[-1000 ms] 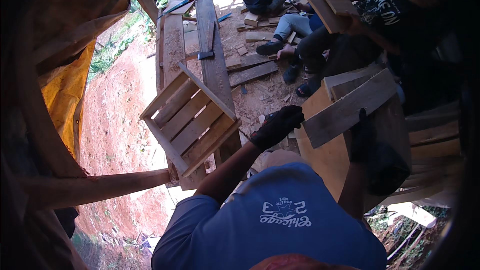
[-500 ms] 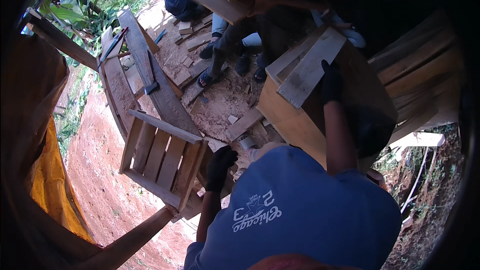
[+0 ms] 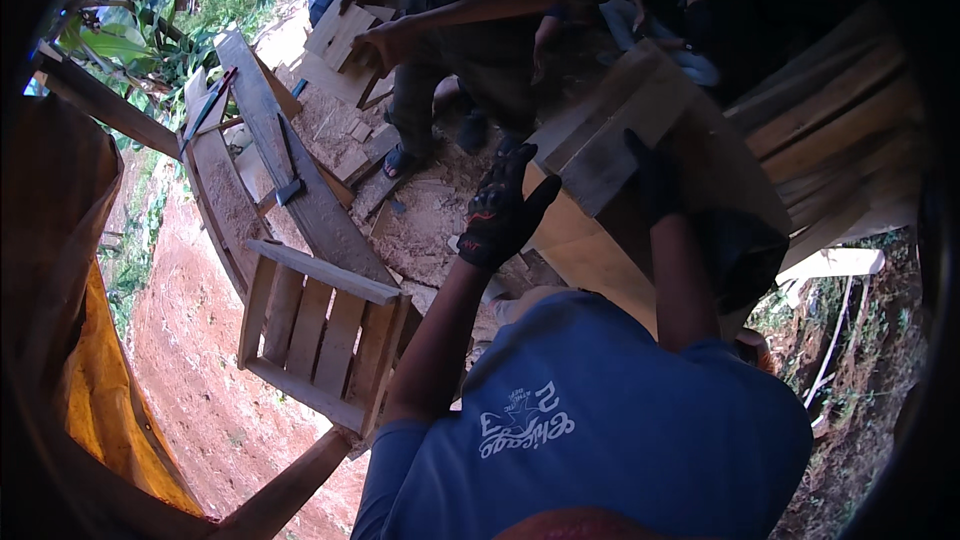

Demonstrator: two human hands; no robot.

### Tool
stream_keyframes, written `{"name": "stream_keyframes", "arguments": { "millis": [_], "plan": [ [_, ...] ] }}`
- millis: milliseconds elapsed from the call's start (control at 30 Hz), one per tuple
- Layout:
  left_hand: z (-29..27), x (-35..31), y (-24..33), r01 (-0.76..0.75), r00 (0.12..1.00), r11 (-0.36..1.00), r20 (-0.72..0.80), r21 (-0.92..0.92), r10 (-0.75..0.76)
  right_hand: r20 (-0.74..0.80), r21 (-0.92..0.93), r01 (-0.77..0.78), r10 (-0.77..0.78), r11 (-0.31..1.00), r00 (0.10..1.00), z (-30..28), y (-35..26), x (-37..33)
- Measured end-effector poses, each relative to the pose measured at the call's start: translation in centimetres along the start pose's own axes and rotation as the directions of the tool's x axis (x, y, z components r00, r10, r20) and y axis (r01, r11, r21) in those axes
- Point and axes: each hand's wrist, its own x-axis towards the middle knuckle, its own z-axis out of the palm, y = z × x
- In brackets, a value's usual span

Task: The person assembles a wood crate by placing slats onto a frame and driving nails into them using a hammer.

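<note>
My left hand [image 3: 505, 212], in a black glove, is raised with its fingers spread and holds nothing. It is just left of the pale wooden board [image 3: 612, 150] on top of a large wooden box [image 3: 585, 250]. My right hand [image 3: 657, 180], also gloved in black, grips the right edge of that board; its palm and some fingers are hidden. Left of my left forearm, a slatted wooden crate [image 3: 325, 325] stands tilted.
A co-worker holds short boards [image 3: 345, 55] at the far left. Long planks [image 3: 300, 165] bear a hammer-like tool [image 3: 288, 190] and a handsaw [image 3: 208, 110]. Wood shavings and offcuts [image 3: 430, 215] cover the ground. A wooden post [image 3: 290, 480] crosses the lower left.
My left hand has risen from beside the crate toward the board, opening its fingers. The board has shifted slightly left and lies closer against the box. The co-worker's boards have moved left and down.
</note>
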Motion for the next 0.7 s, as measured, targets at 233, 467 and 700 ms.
{"name": "stream_keyframes", "arguments": {
  "millis": [233,467,700],
  "plan": [
    [4.5,5.9,1.9,-0.340,0.930,0.932,0.192,0.128,0.313,-0.128,0.224,0.240,-0.216,0.944,0.968,1.0,4.4,2.5],
    [4.7,6.1,0.6,0.013,0.984,0.996,0.178,-0.090,0.004,-0.148,0.496,-0.145,0.247,0.856,0.958,-4.4,-1.0,-2.1],
    [5.0,5.7,0.3,-0.042,0.977,0.967,0.212,0.250,-0.012,-0.314,0.645,-0.033,0.305,0.764,0.899,-9.9,4.4,4.1]
  ]
}}
